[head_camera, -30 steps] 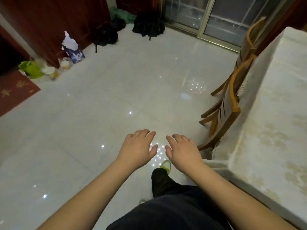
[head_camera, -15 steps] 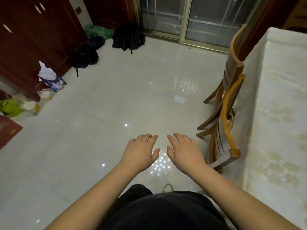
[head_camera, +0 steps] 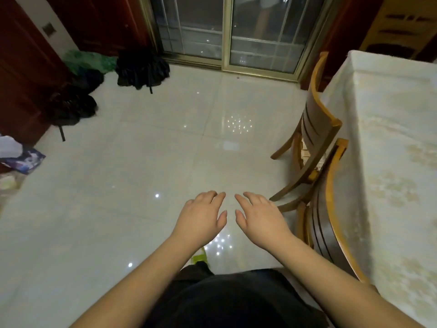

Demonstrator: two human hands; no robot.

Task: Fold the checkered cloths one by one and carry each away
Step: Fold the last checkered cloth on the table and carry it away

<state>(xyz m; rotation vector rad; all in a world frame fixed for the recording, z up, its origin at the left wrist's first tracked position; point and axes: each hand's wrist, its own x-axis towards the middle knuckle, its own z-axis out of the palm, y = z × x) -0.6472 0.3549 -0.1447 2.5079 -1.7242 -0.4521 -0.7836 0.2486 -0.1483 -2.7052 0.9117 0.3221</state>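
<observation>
**Empty hands over a tiled floor, no checkered cloth in sight**

Glossy pale floor tiles [head_camera: 146,176] filled most of the head view, dotted with small reflections of ceiling lights. At the far end stood a sliding glass door [head_camera: 227,31] in a gold-coloured frame, flanked by dark red wooden panels. Near the door's left side a dark heap of fabric [head_camera: 142,69] lay on the tiles, with a green bundle [head_camera: 87,59] just beside it and another dark heap [head_camera: 73,107] nearer the left wall. At the left edge a blue printed packet [head_camera: 26,159] with white paper sticking out rested on the floor.

Along the right side ran a table under a cream patterned tablecloth [head_camera: 390,162]. Two wooden chairs were tucked against it: the far chair [head_camera: 316,129] with its back towards the room, and the near chair [head_camera: 331,221] close to the person's right arm.

Both bare forearms reached forward from the bottom of the picture, above dark clothing. The left hand [head_camera: 201,218] and the right hand [head_camera: 262,218] were held palm down, side by side, thumbs close together but not touching. The fingers of each were spread loosely and slightly curved, and neither hand held anything. They hung in the air above the tiles, apart from the table and chairs.

A yellow-green shoe tip [head_camera: 199,256] showed under the left wrist.

No checkered cloth could be seen anywhere in this view, so its place could not be told.
</observation>
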